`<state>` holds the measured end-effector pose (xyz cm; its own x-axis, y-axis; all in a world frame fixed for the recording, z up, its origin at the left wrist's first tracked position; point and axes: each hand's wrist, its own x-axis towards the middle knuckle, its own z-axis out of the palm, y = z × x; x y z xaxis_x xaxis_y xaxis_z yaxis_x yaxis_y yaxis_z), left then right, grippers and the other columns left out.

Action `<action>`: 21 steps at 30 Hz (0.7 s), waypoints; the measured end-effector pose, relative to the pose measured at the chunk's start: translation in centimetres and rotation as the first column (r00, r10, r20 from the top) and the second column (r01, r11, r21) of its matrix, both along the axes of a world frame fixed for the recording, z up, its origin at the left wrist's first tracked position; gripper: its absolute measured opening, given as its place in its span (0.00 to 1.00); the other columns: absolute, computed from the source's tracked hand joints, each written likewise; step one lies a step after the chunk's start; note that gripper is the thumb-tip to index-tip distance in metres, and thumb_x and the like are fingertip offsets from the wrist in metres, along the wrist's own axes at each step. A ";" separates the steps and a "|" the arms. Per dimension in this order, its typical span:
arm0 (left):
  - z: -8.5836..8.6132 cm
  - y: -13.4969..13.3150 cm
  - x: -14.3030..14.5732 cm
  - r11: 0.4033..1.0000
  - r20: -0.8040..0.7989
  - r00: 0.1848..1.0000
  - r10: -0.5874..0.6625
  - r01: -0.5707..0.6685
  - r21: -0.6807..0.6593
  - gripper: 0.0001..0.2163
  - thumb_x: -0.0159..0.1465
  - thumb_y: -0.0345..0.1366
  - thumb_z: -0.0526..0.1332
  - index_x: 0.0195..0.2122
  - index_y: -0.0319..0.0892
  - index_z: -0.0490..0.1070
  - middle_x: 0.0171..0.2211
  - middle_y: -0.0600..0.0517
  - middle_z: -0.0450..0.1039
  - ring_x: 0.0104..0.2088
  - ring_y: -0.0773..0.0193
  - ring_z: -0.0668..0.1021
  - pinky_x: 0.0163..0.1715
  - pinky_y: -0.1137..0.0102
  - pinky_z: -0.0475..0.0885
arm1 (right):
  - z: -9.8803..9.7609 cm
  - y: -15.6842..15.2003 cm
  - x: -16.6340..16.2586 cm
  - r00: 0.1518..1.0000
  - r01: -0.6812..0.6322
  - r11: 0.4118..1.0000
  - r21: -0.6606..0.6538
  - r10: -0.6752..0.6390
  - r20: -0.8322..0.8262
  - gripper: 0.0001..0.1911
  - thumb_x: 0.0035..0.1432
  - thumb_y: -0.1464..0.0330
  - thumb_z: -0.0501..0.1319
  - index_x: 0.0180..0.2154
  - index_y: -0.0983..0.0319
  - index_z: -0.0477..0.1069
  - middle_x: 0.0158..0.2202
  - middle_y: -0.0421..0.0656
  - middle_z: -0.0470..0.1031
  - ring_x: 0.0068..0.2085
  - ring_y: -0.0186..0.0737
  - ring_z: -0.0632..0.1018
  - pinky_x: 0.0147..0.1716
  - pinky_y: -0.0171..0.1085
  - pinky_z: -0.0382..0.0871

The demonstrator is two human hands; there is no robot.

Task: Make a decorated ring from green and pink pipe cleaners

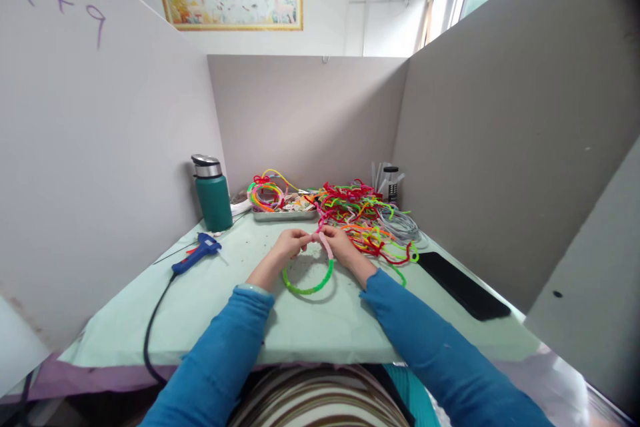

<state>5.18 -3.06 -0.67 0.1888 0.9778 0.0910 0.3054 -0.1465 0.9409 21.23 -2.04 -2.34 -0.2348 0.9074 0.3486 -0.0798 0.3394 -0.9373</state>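
Both hands meet at the top of a hoop (pixel 310 291) wrapped in fuzzy pipe cleaner, green along its lower part and pale pink near the top right. My left hand (pixel 293 243) pinches the hoop's upper left, fingers closed. My right hand (pixel 339 245) is closed on the pink stretch, beside the left fingertips. A pink pipe cleaner (pixel 323 215) rises from between the fingers toward the pile behind. The hoop's bottom hangs close over the table; I cannot tell whether it touches.
A blue glue gun (pixel 197 255) with a cord lies left, near a green bottle (pixel 213 200). At the back are a metal tray (pixel 285 216), a tangled pile of colourful pipe cleaners (pixel 350 203) and grey coiled tubing (pixel 400 223). A black phone-like slab (pixel 463 285) lies right. Partitions enclose the table.
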 end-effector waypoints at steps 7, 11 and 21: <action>-0.3 0.3 0.0 1.000 -0.015 1.000 -0.020 0.020 -0.016 0.21 0.48 0.54 0.62 0.29 0.38 0.69 0.17 0.58 0.62 0.13 0.76 0.57 0.14 0.75 0.50 | 0.2 -0.1 0.0 1.000 0.006 1.000 0.014 -0.006 -0.006 0.13 0.41 0.60 0.65 0.21 0.63 0.67 0.19 0.36 0.63 0.23 0.30 0.61 0.22 0.31 0.53; -0.4 0.3 -0.1 0.999 -0.038 0.998 -0.043 0.043 -0.002 0.22 0.48 0.55 0.62 0.29 0.38 0.69 0.18 0.58 0.62 0.13 0.76 0.58 0.14 0.75 0.50 | 0.1 0.0 -0.1 1.000 0.000 1.000 0.011 0.001 -0.013 0.13 0.40 0.60 0.65 0.21 0.63 0.67 0.19 0.36 0.63 0.23 0.30 0.61 0.22 0.31 0.53; 0.1 -0.5 0.2 0.996 -0.084 0.993 -0.088 0.089 0.005 0.16 0.50 0.47 0.62 0.28 0.37 0.70 0.17 0.58 0.63 0.13 0.76 0.58 0.14 0.75 0.50 | 0.2 -0.2 -0.2 1.000 -0.008 1.000 0.022 0.008 0.003 0.15 0.40 0.58 0.66 0.22 0.63 0.68 0.20 0.37 0.65 0.23 0.30 0.62 0.23 0.31 0.54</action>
<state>5.40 -3.59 -0.61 0.2818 0.9562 0.0795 0.3681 -0.1843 0.9113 21.07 -2.27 -2.09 -0.2429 0.8974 0.3683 -0.0802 0.3598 -0.9296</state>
